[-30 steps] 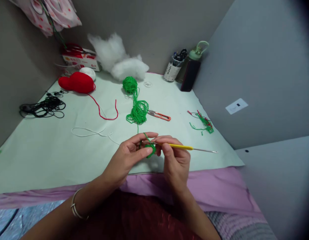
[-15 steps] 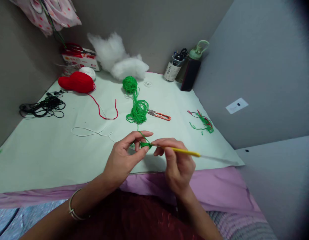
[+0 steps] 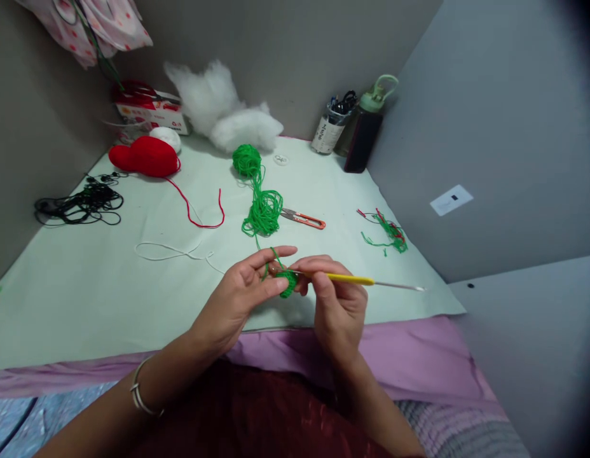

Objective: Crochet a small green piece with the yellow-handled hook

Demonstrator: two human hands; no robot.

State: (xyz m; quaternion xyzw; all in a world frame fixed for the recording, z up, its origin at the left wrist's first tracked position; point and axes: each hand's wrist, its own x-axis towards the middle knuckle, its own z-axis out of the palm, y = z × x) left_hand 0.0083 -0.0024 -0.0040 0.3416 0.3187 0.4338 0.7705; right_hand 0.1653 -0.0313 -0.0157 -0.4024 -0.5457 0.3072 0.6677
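Observation:
A small green crochet piece (image 3: 288, 284) is pinched between the thumb and fingers of my left hand (image 3: 250, 286). Green yarn runs over my raised left index finger and back to a loose heap of green yarn (image 3: 264, 213) behind it. My right hand (image 3: 340, 299) grips a crochet hook (image 3: 349, 278) with a yellow handle, its shaft pointing left. The hook's working tip meets the top of the green piece, partly hidden by fingers. The other metal end sticks out to the right.
Orange thread snips (image 3: 303, 219) lie right of the green heap. Yarn scraps (image 3: 390, 234) are at the right. A red yarn skein (image 3: 145, 156), black cord (image 3: 85, 202) and white stuffing (image 3: 247, 127) sit farther back. A pen cup (image 3: 327, 132), phone (image 3: 363, 143) and bottle stand by the wall.
The green piece has been turned so more of its face shows below my left thumb. My right hand and the hook have shifted slightly left, and the hook lies more level.

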